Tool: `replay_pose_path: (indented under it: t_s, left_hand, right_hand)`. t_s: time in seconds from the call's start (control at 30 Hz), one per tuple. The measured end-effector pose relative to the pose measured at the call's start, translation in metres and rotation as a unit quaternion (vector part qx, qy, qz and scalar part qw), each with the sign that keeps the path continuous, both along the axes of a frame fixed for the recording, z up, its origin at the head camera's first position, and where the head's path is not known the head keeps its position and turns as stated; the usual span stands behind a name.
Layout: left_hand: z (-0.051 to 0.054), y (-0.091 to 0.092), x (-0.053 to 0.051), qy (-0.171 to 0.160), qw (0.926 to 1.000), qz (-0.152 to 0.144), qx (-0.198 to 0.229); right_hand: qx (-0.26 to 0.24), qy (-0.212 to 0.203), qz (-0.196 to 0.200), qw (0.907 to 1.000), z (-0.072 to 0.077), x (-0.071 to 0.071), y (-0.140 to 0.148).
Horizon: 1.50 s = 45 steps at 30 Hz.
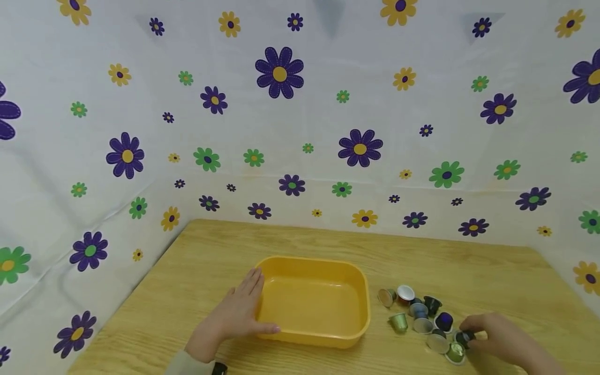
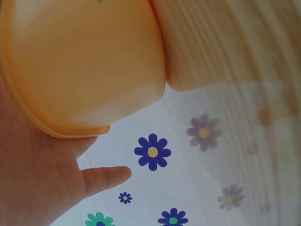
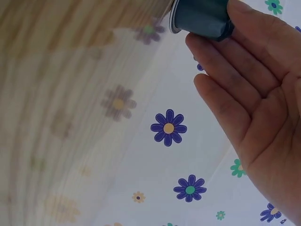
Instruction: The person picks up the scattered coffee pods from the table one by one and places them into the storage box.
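Observation:
A yellow plastic basin stands on the wooden table with nothing in it. My left hand rests against its left wall, fingers straight and thumb over the near rim; the left wrist view shows the palm beside the basin's outer wall. To the right lies a loose cluster of coffee capsules, among them a light green one, a white-lidded one and a purple one. At its right edge, my right hand pinches a dark coffee capsule between thumb and fingers.
Near the left sleeve, a small black object shows at the bottom edge. The wooden table reaches back to a flower-printed white cloth, which also rises along the left and right sides.

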<state>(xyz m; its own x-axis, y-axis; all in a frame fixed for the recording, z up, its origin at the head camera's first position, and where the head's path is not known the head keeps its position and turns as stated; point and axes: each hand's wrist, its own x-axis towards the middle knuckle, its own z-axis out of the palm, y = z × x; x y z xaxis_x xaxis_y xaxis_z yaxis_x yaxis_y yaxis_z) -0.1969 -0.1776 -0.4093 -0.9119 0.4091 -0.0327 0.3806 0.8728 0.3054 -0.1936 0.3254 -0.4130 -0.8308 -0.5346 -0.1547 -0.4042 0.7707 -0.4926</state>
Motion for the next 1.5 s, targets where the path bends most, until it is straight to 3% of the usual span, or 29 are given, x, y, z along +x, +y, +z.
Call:
replay_pose_path:
  t_s: [0.23, 0.6, 0.87, 1.1, 1.23, 1.43, 1.5]
  left_hand:
    - [0.003, 0.001, 0.000, 0.005, 1.0000, -0.002, -0.003]
    - [0.001, -0.001, -0.001, 0.001, 1.0000, -0.002, -0.002]
    - [0.002, -0.003, -0.001, -0.005, 1.0000, 0.004, 0.004]
    - [0.000, -0.001, -0.001, -0.010, 0.9999, -0.002, 0.014]
    - [-0.001, -0.001, 0.000, -0.004, 0.9999, -0.006, 0.013]
    - [0.000, -0.001, 0.000, 0.001, 0.9999, -0.005, 0.013]
    - [0.000, -0.001, 0.001, 0.000, 0.9999, -0.001, 0.013]
  right_hand:
    - [0.002, 0.007, -0.005, 1.0000, 0.002, 0.001, 0.005]
    - [0.025, 0.099, -0.043, 0.9938, 0.009, 0.009, 0.002]
    - [0.004, 0.163, -0.056, 0.9851, 0.014, 0.011, -0.007]
    - [-0.027, 0.232, -0.057, 0.9706, 0.012, 0.015, -0.017]
    - [-0.048, 0.249, -0.062, 0.9653, 0.012, 0.017, -0.023]
    - [-0.090, 0.332, -0.056, 0.9375, 0.015, 0.020, -0.035]
    - [-0.103, 0.344, -0.053, 0.9320, 0.015, 0.020, -0.039]
